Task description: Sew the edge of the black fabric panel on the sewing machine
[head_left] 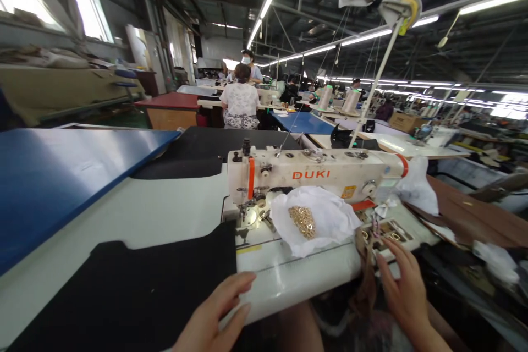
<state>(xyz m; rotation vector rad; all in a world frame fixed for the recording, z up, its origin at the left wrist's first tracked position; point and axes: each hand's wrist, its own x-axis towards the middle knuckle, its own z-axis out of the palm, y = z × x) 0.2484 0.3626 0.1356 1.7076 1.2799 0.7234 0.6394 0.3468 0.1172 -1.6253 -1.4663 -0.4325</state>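
Note:
My left hand (218, 313) is open at the front edge of the sewing table, fingers and thumb apart, beside a black cut panel (124, 280). Over at the right, my right hand (402, 286) is open too, its fingertips close to a brown strip of material (366, 269) hanging over the edge. I cannot tell whether they touch it. A white sewing machine (280, 176) marked DUKI stands behind. In front of its arm lies a crumpled white wrapper (336, 220) holding a pile of small gold-coloured metal pieces (303, 221).
A small tray (396, 231) with metal rings is set into the tabletop at right. The blue board (74, 170) lies at left, and another black panel (193, 148) behind the machine. Brown sheets (466, 209) lie at right. A person (242, 99) sits facing away farther back.

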